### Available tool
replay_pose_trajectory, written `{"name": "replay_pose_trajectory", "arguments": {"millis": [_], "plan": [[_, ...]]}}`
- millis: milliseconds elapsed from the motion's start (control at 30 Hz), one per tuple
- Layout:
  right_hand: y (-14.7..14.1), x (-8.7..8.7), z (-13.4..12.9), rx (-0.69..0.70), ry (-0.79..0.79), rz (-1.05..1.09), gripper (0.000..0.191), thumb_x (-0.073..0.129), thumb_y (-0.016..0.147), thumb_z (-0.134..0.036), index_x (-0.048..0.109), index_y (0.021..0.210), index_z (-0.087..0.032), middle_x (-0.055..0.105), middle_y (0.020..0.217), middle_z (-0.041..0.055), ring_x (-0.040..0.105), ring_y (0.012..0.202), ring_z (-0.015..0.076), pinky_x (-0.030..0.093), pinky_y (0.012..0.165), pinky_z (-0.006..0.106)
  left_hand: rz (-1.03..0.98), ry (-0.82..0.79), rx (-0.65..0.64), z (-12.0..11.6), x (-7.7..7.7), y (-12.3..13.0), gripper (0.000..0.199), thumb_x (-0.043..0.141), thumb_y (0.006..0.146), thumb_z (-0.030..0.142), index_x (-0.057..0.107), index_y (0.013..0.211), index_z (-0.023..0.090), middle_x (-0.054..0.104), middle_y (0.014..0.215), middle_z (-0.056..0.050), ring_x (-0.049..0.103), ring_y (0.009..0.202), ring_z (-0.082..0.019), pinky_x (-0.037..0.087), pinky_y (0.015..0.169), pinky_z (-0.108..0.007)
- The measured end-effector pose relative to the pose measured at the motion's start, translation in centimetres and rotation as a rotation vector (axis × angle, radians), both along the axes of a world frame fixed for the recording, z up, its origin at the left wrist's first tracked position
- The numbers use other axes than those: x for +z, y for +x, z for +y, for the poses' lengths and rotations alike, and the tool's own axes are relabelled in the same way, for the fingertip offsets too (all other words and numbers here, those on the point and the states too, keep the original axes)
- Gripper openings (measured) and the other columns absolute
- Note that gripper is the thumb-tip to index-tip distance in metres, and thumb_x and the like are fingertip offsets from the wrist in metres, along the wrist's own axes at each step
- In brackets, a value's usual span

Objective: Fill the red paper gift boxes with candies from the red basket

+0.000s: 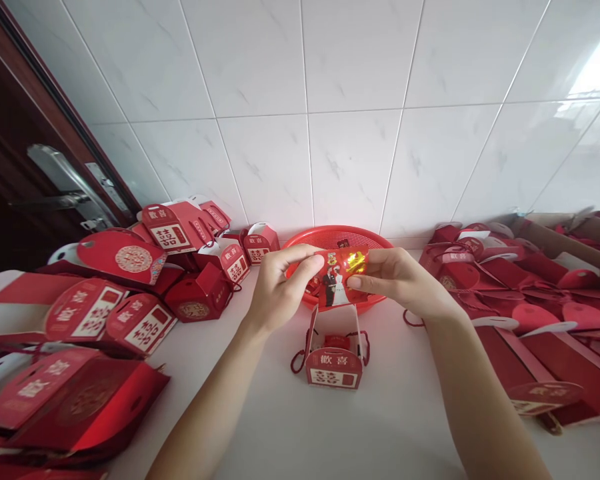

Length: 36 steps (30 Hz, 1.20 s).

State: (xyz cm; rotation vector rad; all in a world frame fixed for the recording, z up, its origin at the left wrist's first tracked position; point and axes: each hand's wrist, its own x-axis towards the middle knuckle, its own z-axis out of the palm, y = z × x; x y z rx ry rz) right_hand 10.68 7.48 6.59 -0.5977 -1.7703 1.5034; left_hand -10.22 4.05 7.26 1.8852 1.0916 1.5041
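Observation:
A red packet [341,277] with a bride-and-groom print and gold lettering is held up between both hands. My left hand [289,283] pinches its left edge with the thumb in front. On its right side, my right hand [400,280] grips it between thumb and fingers. Just below stands an open red and white gift box [334,378], with dark red cord handles at its sides and a red item [337,341] inside. Behind the packet sits a red plastic basket [300,237] holding small dark red items, partly hidden by the hands.
Several red gift boxes [140,323] are piled on the left of the white table [300,440]. More red boxes [545,363] lie in rows at the right, near a cardboard carton [545,233]. A tiled wall [355,160] rises behind, with a door handle [70,200] at the left.

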Motion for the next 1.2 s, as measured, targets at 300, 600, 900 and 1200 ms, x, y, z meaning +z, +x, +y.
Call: {"name": "replay_pose_trajectory", "arguments": {"millis": [300,600,900,1200], "plan": [[0.07,0.21,-0.08,-0.005,-0.001,0.019,0.029,0.084,0.078,-0.036,0.079,0.100,-0.017,0.077,0.092,0.0062,0.071,0.086,0.0198,0.059,0.079,0.033,0.080,0.033,-0.009,0.12,-0.42,-0.02,0.030,0.055,0.098,0.036,0.057,0.073,0.020,0.048,0.068,0.002,0.044,0.064,-0.014,0.039,0.059,-0.027],[0.27,0.17,0.03,0.011,0.013,0.013,0.029,0.084,0.080,-0.034,0.079,0.104,-0.018,0.078,0.095,0.0069,0.072,0.086,0.0197,0.058,0.078,0.033,0.073,0.047,-0.036,-0.03,-0.26,0.05,0.028,0.055,0.099,0.034,0.059,0.075,0.020,0.054,0.070,0.002,0.049,0.066,-0.014,0.042,0.062,-0.027],[0.12,0.20,0.02,0.019,0.035,0.029,0.029,0.084,0.079,-0.033,0.079,0.103,-0.018,0.078,0.094,0.0064,0.072,0.086,0.0189,0.059,0.077,0.031,0.051,0.051,-0.047,0.01,-0.32,0.09,0.025,0.056,0.100,0.030,0.064,0.079,0.020,0.058,0.072,0.002,0.055,0.072,-0.014,0.045,0.066,-0.025],[0.09,0.31,0.02,0.010,0.051,0.020,0.031,0.084,0.079,-0.033,0.079,0.106,-0.017,0.078,0.094,0.0065,0.072,0.083,0.0176,0.059,0.074,0.029,0.055,0.076,0.007,0.16,-0.66,-0.02,0.019,0.060,0.099,0.033,0.074,0.096,0.021,0.068,0.085,0.000,0.064,0.083,-0.016,0.050,0.075,-0.025]]}}
